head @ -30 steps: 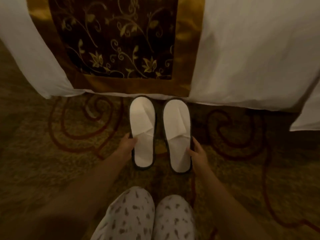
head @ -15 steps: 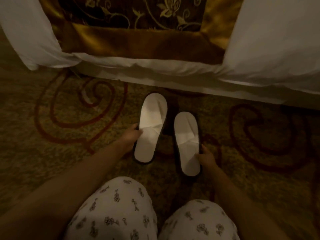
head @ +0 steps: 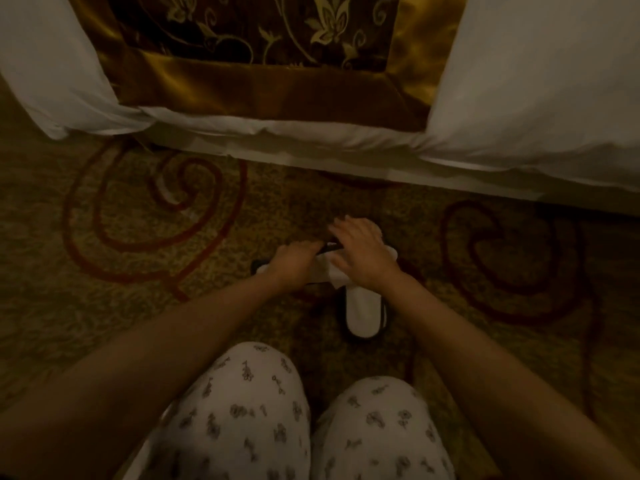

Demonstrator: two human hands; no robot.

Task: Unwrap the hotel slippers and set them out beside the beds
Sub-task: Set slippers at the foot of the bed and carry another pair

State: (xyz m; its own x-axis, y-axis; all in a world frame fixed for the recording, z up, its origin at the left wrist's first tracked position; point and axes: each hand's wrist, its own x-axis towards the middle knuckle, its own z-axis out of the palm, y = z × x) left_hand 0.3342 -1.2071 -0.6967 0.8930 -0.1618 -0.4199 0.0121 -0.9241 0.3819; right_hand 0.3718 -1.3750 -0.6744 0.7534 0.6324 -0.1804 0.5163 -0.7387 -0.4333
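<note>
Bed (head: pixel 536 98) with white linen and gold-brown runner (head: pixel 263 64) is seen at top, patterned carpet (head: pixel 138 237) below it. Two white slippers are seen on the carpet near the bed edge. One slipper (head: pixel 363 310) is laid lengthwise, its toe covered by the right hand (head: pixel 363 252), fingers spread flat, gripping nothing. The other slipper (head: pixel 320 271) is turned crosswise, gripped at its edge by the left hand (head: pixel 294 263), fingers curled.
</note>
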